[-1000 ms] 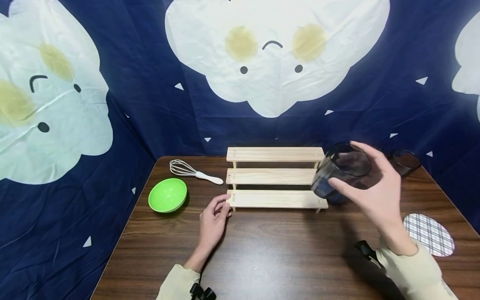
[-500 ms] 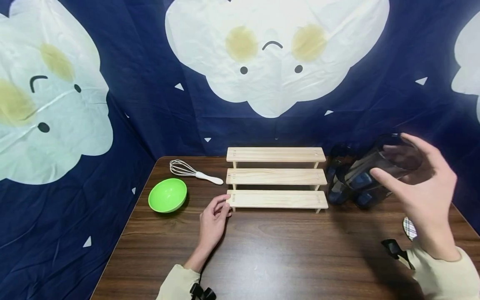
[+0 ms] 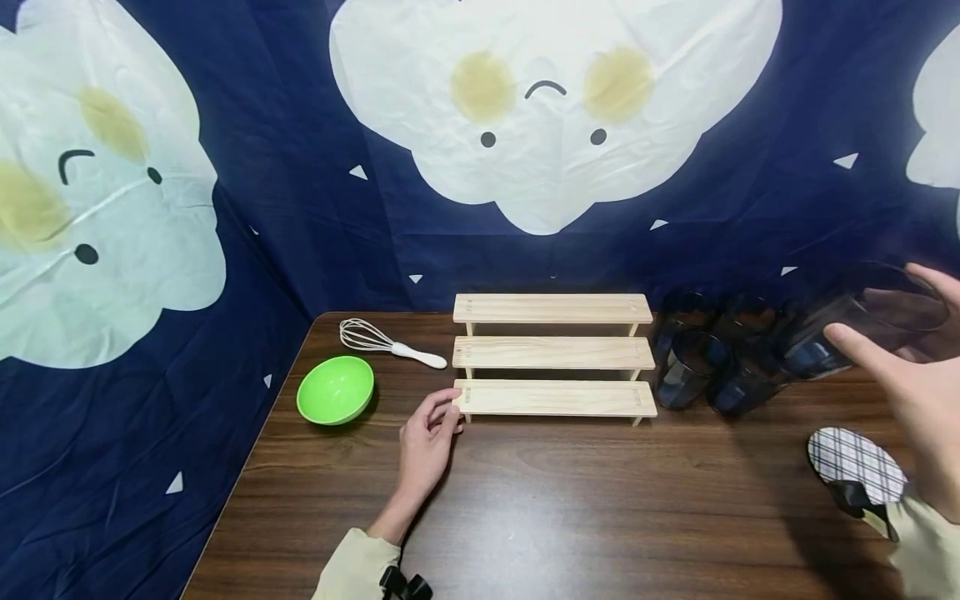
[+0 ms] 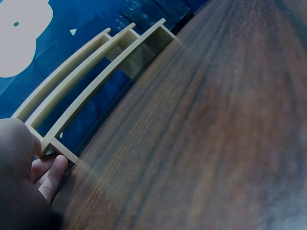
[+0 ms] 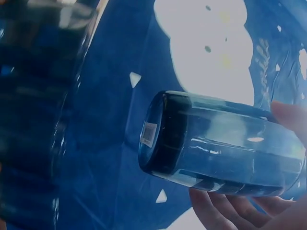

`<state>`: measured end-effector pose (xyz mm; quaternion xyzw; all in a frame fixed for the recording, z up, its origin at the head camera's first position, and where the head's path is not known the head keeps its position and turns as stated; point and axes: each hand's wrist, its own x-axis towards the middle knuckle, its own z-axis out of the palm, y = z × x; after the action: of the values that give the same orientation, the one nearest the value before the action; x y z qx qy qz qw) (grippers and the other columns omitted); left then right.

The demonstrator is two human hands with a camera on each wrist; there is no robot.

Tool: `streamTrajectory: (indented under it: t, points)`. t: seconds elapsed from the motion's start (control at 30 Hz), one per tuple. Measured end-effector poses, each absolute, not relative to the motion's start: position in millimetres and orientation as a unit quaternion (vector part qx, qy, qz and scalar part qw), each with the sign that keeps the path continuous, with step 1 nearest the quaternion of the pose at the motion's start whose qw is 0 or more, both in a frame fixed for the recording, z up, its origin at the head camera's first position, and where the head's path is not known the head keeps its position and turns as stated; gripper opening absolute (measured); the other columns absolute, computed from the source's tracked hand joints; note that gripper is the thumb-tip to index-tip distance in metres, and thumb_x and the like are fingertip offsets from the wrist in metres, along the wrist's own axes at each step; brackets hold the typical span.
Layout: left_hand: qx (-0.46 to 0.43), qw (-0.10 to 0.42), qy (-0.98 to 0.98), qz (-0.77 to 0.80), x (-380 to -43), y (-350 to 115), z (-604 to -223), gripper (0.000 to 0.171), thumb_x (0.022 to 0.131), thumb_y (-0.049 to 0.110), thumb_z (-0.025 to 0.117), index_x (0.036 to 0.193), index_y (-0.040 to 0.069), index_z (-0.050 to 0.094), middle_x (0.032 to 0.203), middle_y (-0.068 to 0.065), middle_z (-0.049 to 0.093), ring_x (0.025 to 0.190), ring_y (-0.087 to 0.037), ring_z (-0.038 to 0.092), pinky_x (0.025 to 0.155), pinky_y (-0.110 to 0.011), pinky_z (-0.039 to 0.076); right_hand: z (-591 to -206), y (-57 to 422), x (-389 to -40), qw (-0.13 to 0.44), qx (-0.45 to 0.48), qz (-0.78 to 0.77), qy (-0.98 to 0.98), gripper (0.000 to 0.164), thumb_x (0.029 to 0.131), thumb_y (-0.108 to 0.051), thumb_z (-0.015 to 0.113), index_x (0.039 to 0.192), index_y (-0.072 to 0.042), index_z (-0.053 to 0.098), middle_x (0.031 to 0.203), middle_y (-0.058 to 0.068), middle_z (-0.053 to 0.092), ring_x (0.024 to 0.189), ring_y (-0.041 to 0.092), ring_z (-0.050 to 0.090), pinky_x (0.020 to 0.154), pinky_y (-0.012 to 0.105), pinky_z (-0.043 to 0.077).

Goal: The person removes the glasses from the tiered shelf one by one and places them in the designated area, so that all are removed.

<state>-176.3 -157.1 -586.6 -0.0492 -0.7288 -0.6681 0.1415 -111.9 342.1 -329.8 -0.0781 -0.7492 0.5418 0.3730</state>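
My right hand grips a dark blue glass tumbler around its side, raised above the table at the far right. The tumbler is tilted, its open end toward the palm. A small label on its base shows in the right wrist view. At the table's middle, my left hand holds the left end of the lowest step of a three-tier wooden display rack, its fingers curled at that corner. Several more dark glass tumblers stand grouped right of the rack, partly overlapped by the held one.
A white whisk and a green bowl lie left of the rack on the brown wooden table. Below my right hand is a checked oval mat. Blue cloth with white cloud faces hangs behind and beside the table.
My right hand has carried the tumbler rightward, away from the rack and past the standing tumblers, which now show more fully. My left hand has stayed at the rack's corner.
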Motion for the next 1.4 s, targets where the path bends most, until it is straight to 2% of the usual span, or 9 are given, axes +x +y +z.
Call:
streamTrajectory:
  t: [0.13,0.27,0.37,0.53,0.67,0.77,0.83,1.23,1.4]
  points:
    - [-0.057,0.146,-0.73,-0.665,-173,-155,-580,0.02,0.108,0.016,0.075,0.127,0.018,0.079,0.112,-0.007,0.084,0.094,-0.018,0.083,0.077,-0.033,0.072,-338,360,-113,0.372,-0.115,0.467,-0.794,0.081,0.091,0.004,0.083,0.162,-0.026,0.056,0.124,-0.031,0.07,0.11,-0.009,0.061,0.087,0.007,0.042]
    - [-0.064,0.162,-0.736,-0.654,-160,-146,-550,0.02,0.108,0.006,0.072,0.126,0.003,0.077,0.109,-0.019,0.083,0.092,-0.017,0.081,0.075,-0.03,0.072,-348,375,-114,0.352,-0.149,0.457,-0.803,0.081,0.097,-0.005,0.079,0.168,-0.029,0.046,0.14,-0.023,0.065,0.126,-0.004,0.057,0.118,0.017,0.037]
    - [-0.046,0.156,-0.746,-0.646,-152,-141,-531,0.021,0.107,-0.001,0.069,0.127,-0.004,0.075,0.111,-0.025,0.081,0.093,-0.021,0.081,0.077,-0.028,0.071,-354,383,-117,0.336,-0.159,0.453,-0.81,0.081,0.1,-0.008,0.076,0.171,-0.028,0.04,0.146,-0.019,0.061,0.134,-0.002,0.053,0.128,0.021,0.03]
    - [-0.018,0.131,-0.755,-0.643,-148,-139,-521,0.022,0.108,-0.002,0.068,0.13,-0.005,0.074,0.114,-0.026,0.081,0.098,-0.033,0.081,0.082,-0.033,0.072,-362,395,-117,0.323,-0.163,0.444,-0.82,0.081,0.098,-0.008,0.079,0.168,-0.026,0.043,0.131,-0.031,0.061,0.111,-0.012,0.054,0.101,0.007,0.042]
    - [-0.028,0.131,-0.74,-0.66,-163,-148,-556,0.02,0.108,0.009,0.073,0.127,0.012,0.079,0.108,-0.008,0.084,0.095,-0.023,0.082,0.081,-0.034,0.072,-368,401,-118,0.321,-0.145,0.474,-0.807,0.078,0.091,0.005,0.082,0.157,-0.027,0.054,0.114,-0.036,0.066,0.097,-0.015,0.06,0.08,-0.005,0.042]
    - [-0.057,0.152,-0.732,-0.662,-168,-152,-569,0.019,0.108,0.013,0.074,0.126,0.015,0.08,0.104,-0.003,0.084,0.09,-0.014,0.082,0.077,-0.032,0.072,-373,403,-119,0.316,-0.14,0.51,-0.788,0.079,0.087,0.015,0.079,0.149,-0.029,0.057,0.11,-0.033,0.069,0.097,-0.015,0.065,0.083,-0.005,0.047]
    - [-0.062,0.164,-0.739,-0.651,-164,-150,-560,0.019,0.108,0.01,0.073,0.127,0.009,0.079,0.103,-0.009,0.084,0.089,-0.013,0.081,0.076,-0.03,0.072,-377,405,-119,0.313,-0.146,0.515,-0.784,0.08,0.086,0.016,0.08,0.146,-0.031,0.057,0.108,-0.033,0.069,0.096,-0.015,0.065,0.083,-0.005,0.048]
    - [-0.014,0.128,-0.753,-0.645,-149,-140,-522,0.023,0.108,-0.003,0.068,0.13,-0.002,0.075,0.112,-0.023,0.081,0.097,-0.033,0.081,0.082,-0.031,0.072,-401,409,-118,0.235,-0.154,0.478,-0.832,0.075,0.089,0.001,0.089,0.142,-0.037,0.051,0.108,-0.037,0.056,0.093,-0.019,0.056,0.073,-0.005,0.048]
    - [-0.036,0.142,-0.746,-0.649,-149,-141,-526,0.022,0.108,-0.001,0.068,0.129,-0.003,0.075,0.11,-0.024,0.081,0.095,-0.027,0.081,0.08,-0.029,0.071,-411,414,-122,0.21,-0.137,0.495,-0.832,0.08,0.085,0.009,0.089,0.128,-0.043,0.047,0.102,-0.04,0.06,0.087,-0.021,0.06,0.069,-0.002,0.052]
